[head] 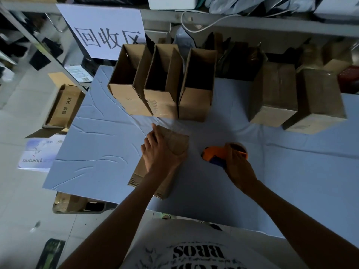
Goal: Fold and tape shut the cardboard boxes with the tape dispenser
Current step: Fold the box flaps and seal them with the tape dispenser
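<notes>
Workbench draped in creased pale blue-grey cloth (108, 144), grey tiled floor on its left, metal shelving behind.

At 9 o'clock, on the floor: brown cardboard carton with black characters (64, 107), flaps open, just beside the table's corner. At 8 o'clock, below the carton: white printed sheet (38, 154), flat on the tiles.

At 11 o'clock: white paper sign with large black characters (104, 30), upright behind the table's far edge.

At 12 o'clock: row of three open-topped brown cardboard boxes (161, 94), upright, touching side to side, interiors dark.

Near centre, toward 6 o'clock from that row: small brown cardboard box (179, 142), upright on the cloth, top closed, clear tape faintly visible across the top. Covered from above by left hand (159, 154), fingers curled down the box's left edge, thumb pointing toward the far side, gripping the box.

Just right of centre, apart from that box: orange and blue tape dispenser (212, 153) with brown roll, low over the cloth; contact with the cloth not determinable. Gripped at the handle by right hand (240, 166), fingers wrapped around it.

At 2 o'clock: first closed brown cardboard box (274, 98) and second closed brown cardboard box (318, 105), side by side, well apart from the open row.

At 1 o'clock, on the shelf: white cable (204, 24), looped.
</notes>
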`<state>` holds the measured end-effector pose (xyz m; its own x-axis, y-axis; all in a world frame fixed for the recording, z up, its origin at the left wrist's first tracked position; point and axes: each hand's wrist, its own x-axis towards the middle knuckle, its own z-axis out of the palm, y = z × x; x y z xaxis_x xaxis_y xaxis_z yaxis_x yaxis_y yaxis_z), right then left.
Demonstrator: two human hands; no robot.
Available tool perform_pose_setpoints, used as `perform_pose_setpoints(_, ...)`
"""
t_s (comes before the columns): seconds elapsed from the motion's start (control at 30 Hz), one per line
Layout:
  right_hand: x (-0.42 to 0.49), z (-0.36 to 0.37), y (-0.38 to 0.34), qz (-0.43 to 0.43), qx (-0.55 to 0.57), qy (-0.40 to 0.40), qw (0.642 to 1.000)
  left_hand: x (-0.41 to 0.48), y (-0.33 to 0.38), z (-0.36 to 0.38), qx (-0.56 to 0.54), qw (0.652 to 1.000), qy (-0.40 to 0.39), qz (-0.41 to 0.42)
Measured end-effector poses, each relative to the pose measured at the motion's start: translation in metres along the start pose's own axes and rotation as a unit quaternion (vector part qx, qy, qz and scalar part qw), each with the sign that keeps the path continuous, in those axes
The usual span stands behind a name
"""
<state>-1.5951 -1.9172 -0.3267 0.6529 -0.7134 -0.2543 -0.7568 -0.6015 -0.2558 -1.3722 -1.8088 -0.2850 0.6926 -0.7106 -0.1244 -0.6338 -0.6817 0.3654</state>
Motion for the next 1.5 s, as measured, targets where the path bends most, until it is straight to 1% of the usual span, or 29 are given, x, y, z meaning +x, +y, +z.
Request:
perform_pose_setpoints(0.07, 0.005, -0.014, -0.008, 0.016, -0.03, 0.05, 0.998, 0.0, 0.001, -0.003, -0.006, 1.0, -0.005, 0.002)
perform_pose_setpoints(0.1, 0.006, -0.021, -0.015, 0.014, -0.019, 0.083, 0.996, 0.0, 0.003, -0.005, -0.008, 1.0, -0.007, 0.001)
perform_pose_setpoints(0.13, 0.008, -0.028, -0.025, 0.004, 0.017, 0.109, 0.994, 0.001, 0.004, -0.007, -0.013, 1.0, -0.007, 0.0)
perform_pose_setpoints(0.17, 0.01, -0.036, -0.038, -0.009, 0.075, 0.116, 0.99, 0.002, 0.007, -0.009, -0.019, 1.0, -0.007, -0.002)
perform_pose_setpoints(0.2, 0.013, -0.043, -0.051, -0.013, 0.152, 0.104, 0.983, 0.003, 0.01, -0.011, -0.027, 1.0, -0.006, -0.003)
perform_pose_setpoints(0.27, 0.022, -0.056, -0.078, 0.024, 0.307, 0.081, 0.948, 0.004, 0.018, -0.018, -0.052, 0.999, -0.001, 0.0)
perform_pose_setpoints(0.3, 0.025, -0.063, -0.09, 0.048, 0.36, 0.074, 0.929, 0.004, 0.023, -0.022, -0.068, 0.998, 0.004, 0.001)
perform_pose_setpoints(0.33, 0.028, -0.069, -0.101, 0.057, 0.388, 0.081, 0.916, 0.003, 0.028, -0.027, -0.089, 0.996, 0.012, 0.001)
perform_pose_setpoints(0.4, 0.029, -0.079, -0.115, 0.041, 0.42, 0.112, 0.9, 0.002, 0.034, -0.039, -0.173, 0.984, 0.041, -0.004)
perform_pose_setpoints(0.5, 0.026, -0.091, -0.123, 0.0, 0.45, 0.177, 0.875, 0.0, 0.029, -0.056, -0.344, 0.934, 0.096, -0.022)
perform_pose_setpoints(0.53, 0.026, -0.092, -0.122, -0.018, 0.452, 0.195, 0.87, 0.001, 0.025, -0.061, -0.366, 0.924, 0.109, -0.023)
perform_pose_setpoints(0.57, 0.026, -0.092, -0.122, -0.035, 0.453, 0.202, 0.868, 0.001, 0.021, -0.065, -0.37, 0.921, 0.119, -0.02)
perform_pose_setpoints(0.63, 0.028, -0.092, -0.121, -0.049, 0.451, 0.194, 0.87, 0.003, 0.013, -0.069, -0.365, 0.922, 0.129, -0.013)
perform_pose_setpoints(0.7, 0.029, -0.089, -0.121, -0.048, 0.441, 0.188, 0.876, 0.004, 0.008, -0.071, -0.362, 0.924, 0.122, -0.009)
perform_pose_setpoints(0.8, 0.03, -0.084, -0.118, -0.054, 0.431, 0.196, 0.879, 0.004, 0.0, -0.069, -0.36, 0.925, 0.12, 0.023)
perform_pose_setpoints(0.87, 0.029, -0.083, -0.115, -0.076, 0.419, 0.201, 0.882, 0.006, -0.005, -0.069, -0.346, 0.929, 0.119, 0.047)
perform_pose_setpoints(0.93, 0.028, -0.082, -0.112, -0.107, 0.382, 0.213, 0.893, 0.008, -0.009, -0.07, -0.317, 0.938, 0.119, 0.073)
perform_pose_setpoints(1.03, 0.031, -0.087, -0.106, -0.15, 0.27, 0.243, 0.92, 0.012, -0.013, -0.073, -0.256, 0.949, 0.123, 0.138)
perform_pose_setpoints(1.07, 0.032, -0.091, -0.105, -0.162, 0.247, 0.24, 0.925, 0.012, -0.014, -0.074, -0.237, 0.949, 0.127, 0.163)
perform_pose_setpoints(1.13, 0.033, -0.099, -0.104, -0.179, 0.239, 0.217, 0.929, 0.015, -0.017, -0.077, -0.217, 0.949, 0.127, 0.192)
perform_pose_setpoints(1.3, 0.036, -0.107, -0.099, -0.202, 0.214, 0.188, 0.937, 0.024, -0.021, -0.09, -0.212, 0.957, 0.074, 0.183)
perform_pose_setpoints(1.43, 0.034, -0.107, -0.099, -0.222, 0.195, 0.163, 0.941, 0.03, -0.02, -0.094, -0.194, 0.954, 0.064, 0.217)
perform_pose_setpoints(1.5, 0.035, -0.11, -0.099, -0.234, 0.189, 0.15, 0.942, 0.032, -0.02, -0.095, -0.188, 0.955, 0.061, 0.221)
